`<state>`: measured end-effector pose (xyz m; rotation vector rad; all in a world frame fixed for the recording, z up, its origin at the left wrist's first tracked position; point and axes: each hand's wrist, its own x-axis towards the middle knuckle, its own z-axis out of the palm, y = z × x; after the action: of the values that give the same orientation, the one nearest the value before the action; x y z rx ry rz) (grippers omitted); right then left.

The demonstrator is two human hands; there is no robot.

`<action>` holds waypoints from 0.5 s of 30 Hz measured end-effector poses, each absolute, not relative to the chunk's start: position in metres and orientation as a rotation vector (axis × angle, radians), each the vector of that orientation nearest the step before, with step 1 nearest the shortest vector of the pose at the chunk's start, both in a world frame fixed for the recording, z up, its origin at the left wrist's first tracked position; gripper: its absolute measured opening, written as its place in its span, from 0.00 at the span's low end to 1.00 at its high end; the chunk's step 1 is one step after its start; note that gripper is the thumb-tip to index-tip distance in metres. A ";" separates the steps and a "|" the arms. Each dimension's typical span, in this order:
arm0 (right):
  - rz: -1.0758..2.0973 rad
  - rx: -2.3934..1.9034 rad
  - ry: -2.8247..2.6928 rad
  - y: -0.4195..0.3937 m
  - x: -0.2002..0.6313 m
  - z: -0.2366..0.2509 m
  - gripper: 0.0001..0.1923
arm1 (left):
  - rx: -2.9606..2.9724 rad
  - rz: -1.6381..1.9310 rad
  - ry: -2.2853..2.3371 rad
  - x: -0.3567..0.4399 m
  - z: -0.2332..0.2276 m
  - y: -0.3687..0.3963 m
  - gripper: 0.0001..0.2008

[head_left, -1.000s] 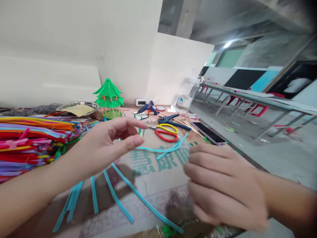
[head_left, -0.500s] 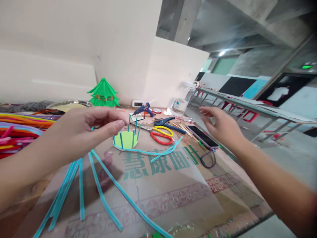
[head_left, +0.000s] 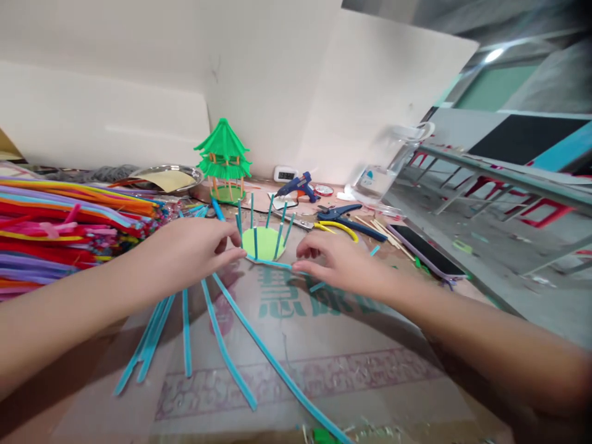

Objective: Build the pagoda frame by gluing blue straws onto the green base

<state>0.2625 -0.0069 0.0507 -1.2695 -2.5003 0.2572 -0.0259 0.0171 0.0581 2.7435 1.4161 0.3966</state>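
A small light-green disc (head_left: 265, 242) with several teal posts standing around its rim rests on the cardboard sheet (head_left: 324, 364). My left hand (head_left: 187, 253) is at its left edge, fingertips pinched near the base. My right hand (head_left: 340, 262) is at its right, fingers closed on a teal pipe cleaner (head_left: 276, 264) that runs along the disc's front edge. Several loose teal pipe cleaners (head_left: 222, 348) fan out on the cardboard below my left hand.
A heap of coloured pipe cleaners (head_left: 55, 228) fills the left. Behind stand a green pagoda model (head_left: 224, 157), a metal dish (head_left: 166, 179), a blue glue gun (head_left: 300, 185), yellow-handled scissors (head_left: 335, 227), blue pliers (head_left: 346, 216), a phone (head_left: 428, 250) and a plastic jug (head_left: 386, 166).
My right hand swung back from the phone side to the disc and closed on the teal pipe cleaner. My left hand dropped to the disc's left edge. The view shifted.
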 end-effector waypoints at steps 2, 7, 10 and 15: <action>0.280 -1.275 -2.536 -0.004 0.260 0.044 0.15 | 2.734 0.356 1.396 -0.021 0.050 0.018 0.16; 0.139 -1.339 -2.482 0.014 0.272 0.048 0.12 | 2.747 0.283 1.377 -0.009 0.033 0.018 0.18; -0.020 -1.561 -2.312 0.043 0.290 0.060 0.13 | 2.765 0.289 1.343 -0.007 0.023 0.020 0.21; 0.055 -1.751 -2.129 0.104 0.310 0.068 0.24 | 2.830 0.292 1.354 -0.008 0.015 0.025 0.24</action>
<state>0.3098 0.1037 0.0677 -1.7506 -2.1290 0.0549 -0.0082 0.0253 0.0146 2.8305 1.3536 0.2916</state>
